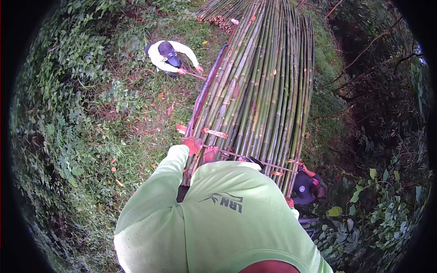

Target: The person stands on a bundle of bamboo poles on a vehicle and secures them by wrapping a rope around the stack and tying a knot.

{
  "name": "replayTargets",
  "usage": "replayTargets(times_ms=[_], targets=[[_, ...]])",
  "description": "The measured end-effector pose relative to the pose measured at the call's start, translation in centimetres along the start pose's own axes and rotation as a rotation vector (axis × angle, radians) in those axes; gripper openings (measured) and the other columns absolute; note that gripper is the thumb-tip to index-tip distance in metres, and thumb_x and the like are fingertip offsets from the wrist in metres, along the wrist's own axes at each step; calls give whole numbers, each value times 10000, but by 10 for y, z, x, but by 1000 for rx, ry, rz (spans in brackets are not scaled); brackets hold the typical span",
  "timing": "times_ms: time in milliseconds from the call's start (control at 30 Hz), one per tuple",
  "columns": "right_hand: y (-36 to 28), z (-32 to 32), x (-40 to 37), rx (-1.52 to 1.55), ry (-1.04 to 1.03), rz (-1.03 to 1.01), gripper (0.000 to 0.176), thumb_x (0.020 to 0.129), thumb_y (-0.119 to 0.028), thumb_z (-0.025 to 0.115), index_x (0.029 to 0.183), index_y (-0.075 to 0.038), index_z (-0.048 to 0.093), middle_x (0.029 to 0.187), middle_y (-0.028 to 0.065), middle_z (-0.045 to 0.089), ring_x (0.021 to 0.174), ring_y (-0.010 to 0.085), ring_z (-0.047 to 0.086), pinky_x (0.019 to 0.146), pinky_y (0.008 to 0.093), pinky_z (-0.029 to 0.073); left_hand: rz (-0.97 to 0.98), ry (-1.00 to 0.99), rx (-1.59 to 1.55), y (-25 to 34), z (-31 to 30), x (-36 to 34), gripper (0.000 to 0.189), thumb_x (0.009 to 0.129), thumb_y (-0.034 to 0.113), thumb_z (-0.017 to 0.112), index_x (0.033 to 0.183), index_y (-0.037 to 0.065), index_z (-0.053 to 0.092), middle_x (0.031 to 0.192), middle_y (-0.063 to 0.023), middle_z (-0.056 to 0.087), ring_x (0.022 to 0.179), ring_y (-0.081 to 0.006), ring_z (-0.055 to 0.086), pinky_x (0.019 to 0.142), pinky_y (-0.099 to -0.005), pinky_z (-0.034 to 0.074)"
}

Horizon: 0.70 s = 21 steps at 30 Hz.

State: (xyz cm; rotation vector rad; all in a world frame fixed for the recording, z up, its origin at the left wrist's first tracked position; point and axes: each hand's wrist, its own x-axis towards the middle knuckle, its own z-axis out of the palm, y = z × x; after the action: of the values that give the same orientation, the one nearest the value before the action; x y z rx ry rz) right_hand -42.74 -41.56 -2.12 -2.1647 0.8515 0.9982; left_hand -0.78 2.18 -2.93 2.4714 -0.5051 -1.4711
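A long load of green bamboo poles [259,91] stretches away in front of me. My left hand [193,144] is closed on the outermost bamboo at the load's left edge, beside a dark blue and red strip [205,93]. At the right edge, my right hand [290,201] shows only in part near the pole ends; my shirt hides most of that arm, and its fingers are not clear. A thin bar or cord [255,160] crosses the poles just ahead of my body. What looks like a foot [210,154] rests on the bamboo near my left hand.
On the grass at left, a person in a cap [167,55] holds a thin stick or cord toward the load. Another person in dark clothing [305,187] is low at the right side. More cut bamboo [221,13] lies beyond. Dense bushes [50,123] border both sides.
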Motion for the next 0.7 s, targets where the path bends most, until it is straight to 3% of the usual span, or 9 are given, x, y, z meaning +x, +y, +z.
replayTargets(times_ms=[67, 167, 333, 467, 667, 700], targets=[[3, 1, 3, -47, 8, -21, 208, 645, -108, 617, 828, -90, 518, 781, 46, 519, 667, 180, 556, 508, 299, 466, -2, 37, -48, 15, -14, -21, 289, 788, 342, 446, 878, 91, 556, 592, -117, 559, 554, -272, 564, 578, -385, 447], [6, 2, 7, -118, 32, -64, 227, 629, -99, 628, 826, -90, 518, 779, 49, 516, 675, 184, 552, 530, 303, 468, -126, 0, -148, -6, 6, 5, 336, 793, 359, 447, 818, 55, 588, 605, -126, 572, 582, -277, 570, 603, -372, 452], [-1, -1, 8, -58, 48, -61, 258, 600, -83, 647, 823, -90, 516, 778, 54, 509, 690, 191, 544, 566, 309, 473, -74, -6, -116, 5, -4, -4, 392, 814, 378, 423, 819, 29, 602, 647, -151, 587, 655, -280, 583, 668, -372, 447], [-33, -15, -8, 293, -11, 111, 258, 624, 11, 626, 835, -84, 513, 752, 43, 504, 571, 135, 547, 416, 256, 483, -31, 7, -60, 0, 2, 6, 399, 816, 402, 412, 862, 41, 576, 668, -155, 587, 685, -295, 583, 681, -383, 444], [-20, -11, 3, -55, -78, 60, 235, 638, -9, 601, 846, -85, 523, 753, 47, 527, 550, 145, 558, 403, 254, 473, -36, -11, -89, 4, -1, -4, 378, 822, 403, 393, 964, 78, 524, 706, -160, 583, 744, -316, 577, 717, -400, 439], [-14, -8, 7, -130, -34, 3, 234, 636, -29, 601, 850, -88, 529, 770, 47, 533, 584, 152, 560, 451, 261, 471, -40, -8, -83, 4, 0, -3, 382, 820, 406, 395, 963, 79, 531, 721, -164, 584, 760, -318, 575, 725, -399, 439]])
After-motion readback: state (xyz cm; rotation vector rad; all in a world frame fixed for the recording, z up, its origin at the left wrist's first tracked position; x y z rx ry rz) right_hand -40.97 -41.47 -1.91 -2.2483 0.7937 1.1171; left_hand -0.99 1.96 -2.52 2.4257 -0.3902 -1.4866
